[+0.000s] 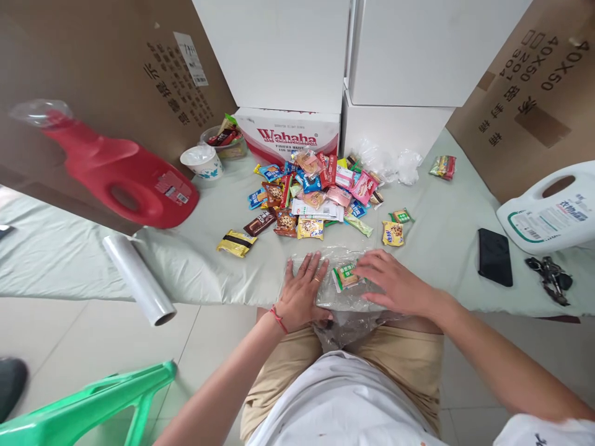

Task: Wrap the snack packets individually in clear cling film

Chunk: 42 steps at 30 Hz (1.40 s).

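Note:
A clear plastic film (302,260) lies at the table's front edge and hangs down over my lap. On it rests a small snack packet (346,275) with green and white print. My left hand (302,288) presses flat on the film to the left of the packet, fingers spread. From the right, my right hand (395,282) reaches over the film with its fingers stretched out, the tips at the packet's right edge; whether they touch it I cannot tell. Beyond the film is a pile of wrapped snacks (320,195). A yellow packet (236,243) lies apart at its left.
A roll of film (139,282) juts over the table's front edge. Left stand a red jug (125,173) and a paper cup (202,162). Right are a black phone (495,257), keys (551,279) and a white jug (553,207). White boxes (400,56) rise behind.

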Tool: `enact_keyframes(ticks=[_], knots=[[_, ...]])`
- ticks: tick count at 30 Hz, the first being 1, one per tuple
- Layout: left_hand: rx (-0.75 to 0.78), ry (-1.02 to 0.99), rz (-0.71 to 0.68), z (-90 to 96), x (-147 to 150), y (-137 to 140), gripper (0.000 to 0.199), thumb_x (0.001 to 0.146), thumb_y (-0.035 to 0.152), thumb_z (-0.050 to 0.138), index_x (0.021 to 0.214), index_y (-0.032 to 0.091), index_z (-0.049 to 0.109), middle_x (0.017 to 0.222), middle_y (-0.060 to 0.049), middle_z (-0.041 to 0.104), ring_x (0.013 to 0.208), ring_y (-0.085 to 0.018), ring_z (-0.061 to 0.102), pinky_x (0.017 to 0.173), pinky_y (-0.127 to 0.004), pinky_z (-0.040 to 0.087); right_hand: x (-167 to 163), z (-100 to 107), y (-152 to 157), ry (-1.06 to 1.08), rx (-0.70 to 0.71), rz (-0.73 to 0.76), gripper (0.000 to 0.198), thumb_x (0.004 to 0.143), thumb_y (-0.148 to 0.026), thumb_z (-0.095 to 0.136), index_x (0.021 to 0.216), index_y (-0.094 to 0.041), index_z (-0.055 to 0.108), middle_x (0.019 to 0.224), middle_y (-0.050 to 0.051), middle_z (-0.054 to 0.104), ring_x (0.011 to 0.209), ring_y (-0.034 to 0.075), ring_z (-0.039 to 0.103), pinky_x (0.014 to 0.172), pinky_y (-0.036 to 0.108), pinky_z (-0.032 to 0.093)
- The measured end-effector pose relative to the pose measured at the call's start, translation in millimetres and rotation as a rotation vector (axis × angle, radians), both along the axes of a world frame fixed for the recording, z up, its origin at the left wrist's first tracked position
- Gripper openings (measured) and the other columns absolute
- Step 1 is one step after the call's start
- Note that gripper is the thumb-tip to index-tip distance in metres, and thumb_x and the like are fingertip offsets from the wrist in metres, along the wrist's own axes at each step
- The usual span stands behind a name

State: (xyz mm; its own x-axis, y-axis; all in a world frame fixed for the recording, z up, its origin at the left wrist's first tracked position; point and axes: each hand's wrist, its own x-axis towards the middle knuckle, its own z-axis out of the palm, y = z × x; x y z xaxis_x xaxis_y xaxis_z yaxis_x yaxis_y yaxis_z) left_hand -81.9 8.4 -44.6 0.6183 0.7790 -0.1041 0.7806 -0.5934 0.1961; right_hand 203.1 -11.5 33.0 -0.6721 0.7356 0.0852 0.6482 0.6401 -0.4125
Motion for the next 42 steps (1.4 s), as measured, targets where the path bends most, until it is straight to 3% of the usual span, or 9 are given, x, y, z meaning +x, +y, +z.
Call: enact_keyframes(ticks=[4, 7, 10, 17, 23, 27, 30, 37, 42], knots=[[-0.004, -0.109, -0.096, 1.6, -16, 0, 0.127, 0.071, 0.084, 0.062, 0.165, 0.015, 0.01, 0.169, -0.025, 0.006, 0.157, -0.042, 0.012, 0.123, -0.067, 0.004, 29, -26, -63, -0.02, 0.062, -0.027, 0.072, 0.087, -0.043, 0.074, 0.152, -0.027, 0.046, 0.141, 0.015, 0.056, 0.134, 0.035, 0.047, 0.112, 0.062, 0.04], [-0.005, -0.168, -0.136, -2.0, -25, 0, 0.127, 0.073, 0.086, 0.059, 0.165, 0.014, 0.008, 0.168, -0.027, 0.006, 0.157, -0.043, 0.011, 0.123, -0.066, 0.007, 43, -63, -91, -0.095, 0.129, -0.059, 0.072, 0.093, -0.025, 0.066, 0.157, -0.037, 0.036, 0.148, 0.008, 0.056, 0.138, 0.032, 0.048, 0.119, 0.069, 0.031], [-0.015, -0.191, -0.116, -2.8, -27, 0, 0.126, 0.075, 0.083, 0.059, 0.165, 0.014, 0.005, 0.169, -0.026, 0.005, 0.158, -0.041, 0.008, 0.124, -0.064, 0.008, 45, -88, -93, -0.08, 0.195, -0.173, 0.062, 0.095, -0.01, 0.052, 0.147, -0.043, 0.049, 0.144, 0.004, 0.06, 0.135, 0.028, 0.052, 0.119, 0.067, 0.035], [-0.09, -0.198, -0.029, 10.7, -20, 14, 0.126, 0.073, 0.078, 0.068, 0.165, 0.018, 0.006, 0.171, -0.022, -0.001, 0.158, -0.042, 0.003, 0.123, -0.066, 0.009, 33, -42, -46, 0.192, 0.049, -0.041, 0.019, 0.098, -0.024, 0.058, 0.108, -0.027, 0.074, 0.124, 0.008, 0.069, 0.123, 0.027, 0.056, 0.105, 0.052, 0.049], [-0.163, -0.379, -0.025, 23.2, -24, 29, 0.091, 0.089, 0.061, 0.058, 0.163, 0.022, 0.023, 0.173, -0.013, 0.002, 0.159, -0.034, 0.002, 0.126, -0.059, 0.014, 30, -5, 19, 0.395, -0.239, -0.101, 0.027, 0.1, -0.039, 0.056, 0.101, -0.021, 0.076, 0.105, 0.009, 0.07, 0.092, 0.018, 0.066, 0.083, 0.032, 0.053], [-0.212, -0.582, 0.068, 30.4, -34, 28, 0.055, 0.1, 0.048, 0.037, 0.142, 0.021, 0.06, 0.169, -0.008, 0.028, 0.159, -0.028, 0.012, 0.127, -0.053, 0.021, 20, -13, 52, 0.364, -0.331, -0.223, 0.031, 0.096, -0.042, 0.057, 0.092, -0.018, 0.076, 0.086, 0.005, 0.071, 0.078, 0.017, 0.064, 0.074, 0.029, 0.048], [-0.226, -0.637, 0.173, 32.9, -35, 20, 0.059, 0.103, 0.041, 0.022, 0.125, 0.021, 0.072, 0.16, -0.007, 0.045, 0.158, -0.027, 0.018, 0.126, -0.053, 0.026, 15, -21, 64, 0.346, -0.423, -0.278, 0.031, 0.092, -0.042, 0.058, 0.089, -0.017, 0.075, 0.082, 0.003, 0.071, 0.075, 0.016, 0.062, 0.07, 0.027, 0.045], [-0.104, -0.557, 0.311, 18.9, -28, 22, 0.025, 0.089, 0.045, 0.064, 0.083, 0.023, 0.075, 0.146, -0.007, 0.057, 0.155, -0.035, 0.022, 0.123, -0.062, 0.024, 20, -35, 82, 0.311, -0.53, -0.371, 0.034, 0.083, -0.049, 0.065, 0.088, -0.017, 0.074, 0.06, -0.004, 0.052, 0.056, 0.011, 0.042, 0.055, 0.025, 0.031], [0.07, -0.551, 0.595, 3.6, -45, 42, 0.017, 0.08, 0.03, 0.07, 0.095, 0.021, 0.073, 0.137, -0.011, 0.058, 0.149, -0.037, 0.03, 0.121, -0.06, 0.029, 29, -55, 101, 0.346, -0.643, -0.405, 0.037, 0.071, -0.048, 0.073, 0.09, -0.016, 0.073, 0.063, -0.004, 0.055, 0.059, 0.013, 0.048, 0.056, 0.025, 0.037]])
